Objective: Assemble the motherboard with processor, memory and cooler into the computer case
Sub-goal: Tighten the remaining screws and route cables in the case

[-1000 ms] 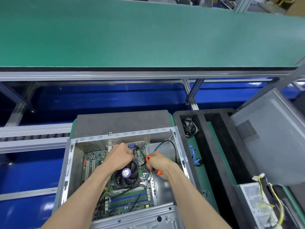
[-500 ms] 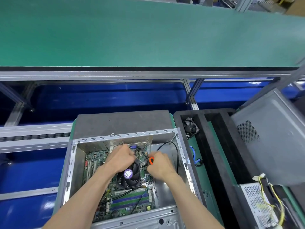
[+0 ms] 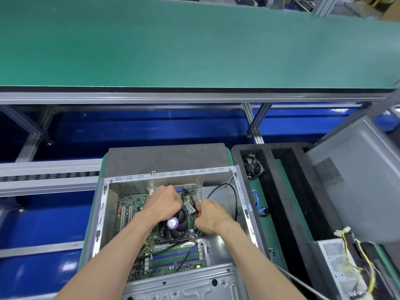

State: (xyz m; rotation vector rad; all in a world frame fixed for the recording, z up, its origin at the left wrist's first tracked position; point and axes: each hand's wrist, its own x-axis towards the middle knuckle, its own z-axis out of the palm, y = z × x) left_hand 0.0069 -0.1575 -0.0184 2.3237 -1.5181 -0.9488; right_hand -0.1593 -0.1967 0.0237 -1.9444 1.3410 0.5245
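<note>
Right hand (image 3: 213, 215) fingers curled round orange-handled screwdriver (image 3: 198, 210), tip down at motherboard (image 3: 134, 204) beside cooler (image 3: 173, 226). Left hand (image 3: 165, 202) fingers curled at board's far edge; what they hold, cannot tell. Board lies inside open case (image 3: 104, 213).

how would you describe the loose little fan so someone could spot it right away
Start at the open computer case and look just to its right, at the black foam tray. In the far end of the tray's leftmost slot sits a small black square fan. Unlike the cooler fan in the case, it has no purple sticker and is mounted on nothing.
</note>
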